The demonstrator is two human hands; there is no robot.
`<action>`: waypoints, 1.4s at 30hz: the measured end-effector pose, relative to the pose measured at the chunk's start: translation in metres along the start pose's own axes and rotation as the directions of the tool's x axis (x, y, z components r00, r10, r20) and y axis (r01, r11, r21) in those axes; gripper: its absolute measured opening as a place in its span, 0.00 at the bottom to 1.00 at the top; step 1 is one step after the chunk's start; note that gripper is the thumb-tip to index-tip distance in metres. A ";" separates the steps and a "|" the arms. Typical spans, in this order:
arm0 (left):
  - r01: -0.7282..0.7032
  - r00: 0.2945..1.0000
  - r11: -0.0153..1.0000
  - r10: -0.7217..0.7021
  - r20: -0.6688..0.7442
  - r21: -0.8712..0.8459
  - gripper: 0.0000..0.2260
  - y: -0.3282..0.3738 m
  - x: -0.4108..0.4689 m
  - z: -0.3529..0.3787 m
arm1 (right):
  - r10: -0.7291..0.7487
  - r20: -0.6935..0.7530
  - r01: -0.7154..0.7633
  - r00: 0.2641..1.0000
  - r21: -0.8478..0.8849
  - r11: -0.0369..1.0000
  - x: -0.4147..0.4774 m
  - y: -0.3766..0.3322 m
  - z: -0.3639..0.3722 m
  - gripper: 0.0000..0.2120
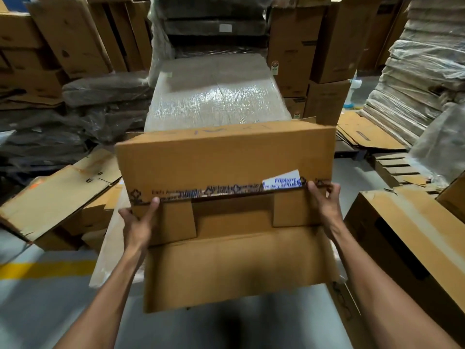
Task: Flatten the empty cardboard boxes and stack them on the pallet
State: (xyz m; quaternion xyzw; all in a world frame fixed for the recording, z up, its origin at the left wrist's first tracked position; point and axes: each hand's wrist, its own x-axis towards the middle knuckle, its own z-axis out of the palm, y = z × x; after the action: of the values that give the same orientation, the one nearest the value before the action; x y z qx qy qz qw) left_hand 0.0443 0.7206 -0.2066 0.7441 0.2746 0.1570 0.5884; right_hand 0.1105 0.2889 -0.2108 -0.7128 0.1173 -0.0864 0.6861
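Holding the cardboard box (224, 157) up off the floor, both hands are clamped on its near taped edge: the left hand (139, 217) pinches the corner with thumb on top, and the right hand (324, 200) grips the opposite corner right by the torn printed tape (281, 182). Below and between the hands the flaps (234, 268) hang open, so I'd guess the grip is there to pull the seam apart and collapse it. Past the box, beyond the fingertips, sits a shrink-wrapped stack (219, 96), probably where it ends up.
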 end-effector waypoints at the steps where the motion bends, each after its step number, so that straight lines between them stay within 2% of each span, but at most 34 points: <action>1: -0.033 0.999 0.999 0.034 -0.019 0.019 0.39 0.011 0.004 0.001 | -0.031 -0.017 0.030 0.999 -0.040 0.999 0.007 -0.008 0.001 0.42; 4: -0.079 0.994 0.989 0.087 -0.064 0.126 0.41 0.040 0.023 0.000 | -0.094 -0.056 0.085 0.994 -0.147 0.986 0.035 -0.033 -0.002 0.30; 7: -0.038 0.998 0.963 0.053 -0.046 0.267 0.46 0.061 0.041 -0.003 | -0.053 -0.064 0.041 0.997 -0.183 0.982 0.059 -0.051 0.002 0.24; 11: -0.025 0.999 0.925 0.035 -0.020 0.378 0.42 0.063 0.045 0.006 | -0.035 -0.026 0.023 0.999 -0.374 0.927 0.066 -0.042 0.008 0.28; 15: -0.021 1.000 0.879 0.020 0.008 0.476 0.55 0.038 0.030 0.013 | -0.089 -0.055 0.052 0.995 -0.481 0.875 0.046 -0.019 0.016 0.31; 17: -0.086 0.995 0.851 0.096 0.007 0.518 0.55 0.029 0.021 0.019 | -0.129 -0.082 0.071 0.988 -0.498 0.864 0.040 -0.012 0.019 0.32; 20: -0.183 0.975 0.741 0.219 0.025 0.646 0.55 0.024 0.009 0.033 | -0.173 -0.082 0.110 0.982 -0.497 0.861 0.035 -0.007 0.020 0.33; 24: -0.143 0.985 0.674 0.166 0.040 0.725 0.58 0.026 0.006 0.046 | -0.167 -0.083 0.097 0.982 -0.541 0.836 0.036 -0.002 0.023 0.35; 26: -0.134 0.988 0.657 0.143 0.052 0.742 0.59 0.025 0.009 0.048 | -0.208 -0.097 0.099 0.973 -0.641 0.761 0.027 -0.005 0.032 0.36; 27: -0.128 0.989 0.648 0.135 0.052 0.751 0.59 0.024 0.011 0.048 | -0.280 -0.093 0.137 0.956 -0.700 0.701 0.019 -0.008 0.039 0.34; 29: -0.110 0.992 0.624 0.118 0.045 0.773 0.59 0.023 0.011 0.051 | -0.487 0.013 0.334 0.873 -0.744 0.578 -0.002 -0.017 0.058 0.29; 30: -0.103 0.993 0.613 0.114 0.041 0.784 0.58 0.023 0.011 0.052 | -0.548 0.101 0.444 0.830 -0.713 0.542 -0.011 -0.019 0.071 0.25; 31: -0.099 0.993 0.603 0.113 0.039 0.792 0.58 0.023 0.010 0.053 | -0.543 0.193 0.521 0.817 -0.651 0.552 -0.019 -0.021 0.084 0.22; 32: -0.097 0.993 0.597 0.110 0.039 0.796 0.58 0.022 0.010 0.054 | -0.487 0.269 0.545 0.831 -0.574 0.611 -0.026 -0.024 0.099 0.20; 33: -0.097 0.993 0.595 0.108 0.040 0.798 0.58 0.021 0.010 0.054 | -0.390 0.321 0.504 0.863 -0.502 0.702 -0.031 -0.027 0.114 0.19; 35: -0.105 0.992 0.590 0.116 0.044 0.801 0.58 0.019 0.009 0.052 | -0.185 0.378 0.313 0.907 -0.311 0.897 -0.039 -0.038 0.140 0.22; 37: -0.114 0.991 0.586 0.125 0.050 0.803 0.58 0.019 0.009 0.049 | -0.096 0.418 0.135 0.904 -0.064 0.989 -0.045 -0.047 0.161 0.26; 39: -0.115 0.990 0.588 0.135 0.043 0.801 0.58 0.020 0.008 0.050 | -0.134 0.391 0.111 0.910 0.081 0.991 -0.048 -0.056 0.173 0.27; 42: -0.104 0.988 0.595 0.151 0.017 0.797 0.59 0.022 0.005 0.050 | -0.294 0.296 0.294 0.909 0.047 0.955 -0.056 -0.079 0.185 0.30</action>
State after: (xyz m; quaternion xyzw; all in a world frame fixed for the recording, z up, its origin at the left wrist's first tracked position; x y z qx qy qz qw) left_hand 0.0812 0.6808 -0.1992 0.9412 0.2772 0.0798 0.1761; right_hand 0.1135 0.4846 -0.1379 -0.7266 -0.0968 -0.0796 0.6756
